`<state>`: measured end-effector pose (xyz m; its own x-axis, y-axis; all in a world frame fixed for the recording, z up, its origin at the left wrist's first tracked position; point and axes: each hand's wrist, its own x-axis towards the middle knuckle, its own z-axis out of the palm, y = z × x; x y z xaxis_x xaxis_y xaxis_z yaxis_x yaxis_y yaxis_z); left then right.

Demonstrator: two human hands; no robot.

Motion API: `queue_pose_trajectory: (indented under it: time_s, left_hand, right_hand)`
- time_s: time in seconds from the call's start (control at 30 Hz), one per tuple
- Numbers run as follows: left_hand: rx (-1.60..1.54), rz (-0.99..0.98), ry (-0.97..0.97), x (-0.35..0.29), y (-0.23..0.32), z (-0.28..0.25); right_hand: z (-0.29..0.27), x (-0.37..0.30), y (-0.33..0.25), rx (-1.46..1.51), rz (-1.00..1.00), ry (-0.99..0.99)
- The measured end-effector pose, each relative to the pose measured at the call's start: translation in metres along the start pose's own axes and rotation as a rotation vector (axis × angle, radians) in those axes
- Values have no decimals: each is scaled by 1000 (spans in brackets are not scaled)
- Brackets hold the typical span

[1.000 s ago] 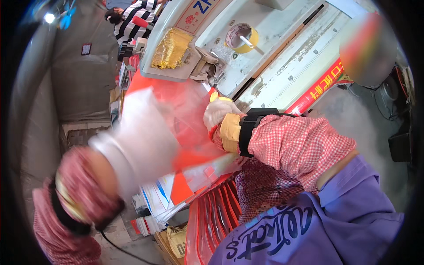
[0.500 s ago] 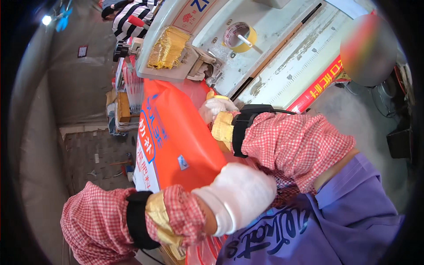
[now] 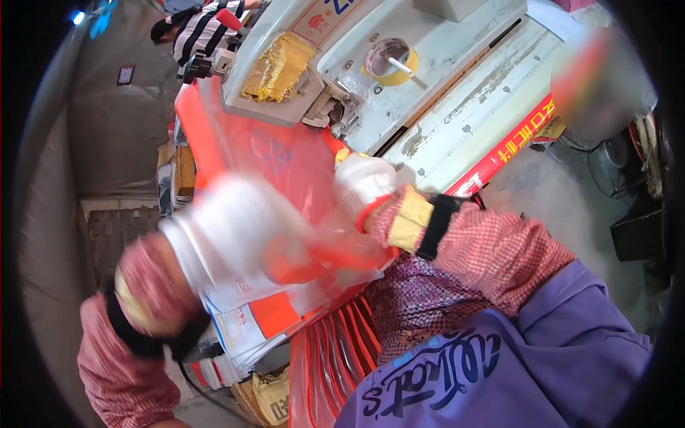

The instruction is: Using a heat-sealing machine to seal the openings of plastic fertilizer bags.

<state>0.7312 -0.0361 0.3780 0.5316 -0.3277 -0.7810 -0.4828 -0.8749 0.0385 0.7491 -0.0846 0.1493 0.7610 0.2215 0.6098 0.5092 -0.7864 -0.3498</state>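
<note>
Red bag (image 3: 278,146): part see-thru, long axis far-L to near-R. L hand (image 3: 246,221), R hand (image 3: 365,180): can't tell grip.

We count two white gloves (image 3: 365,178), two black straps (image 3: 439,227), one yellow tape roll (image 3: 394,78), one white stick (image 3: 401,67) inside it, one yellow mesh patch (image 3: 278,68), one pale machine (image 3: 439,43), one striped-top co-worker (image 3: 207,32), and several red plastic bags (image 3: 335,364) whose exact number we cannot tell.
</note>
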Motion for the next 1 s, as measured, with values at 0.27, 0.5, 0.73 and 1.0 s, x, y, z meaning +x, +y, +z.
queue_pose_trajectory:
  time_s: [0.27, 0.5, 0.73, 1.0]
  left_hand:
    - [138, 243, 182, 50, 83, 63]
    - [249, -83, 403, 89, -8, 76]
    - [-84, -437, 940, 126, -144, 101]
    - [291, -191, 605, -67, -34, 87]
  right_hand:
    - [-18, 2, 18, 258, -18, -224]
    - [-23, 42, 38, 736, 200, -723]
    - [-32, 40, 6, 1825, 821, -936]
    - [-14, 66, -25, 297, -205, -728]
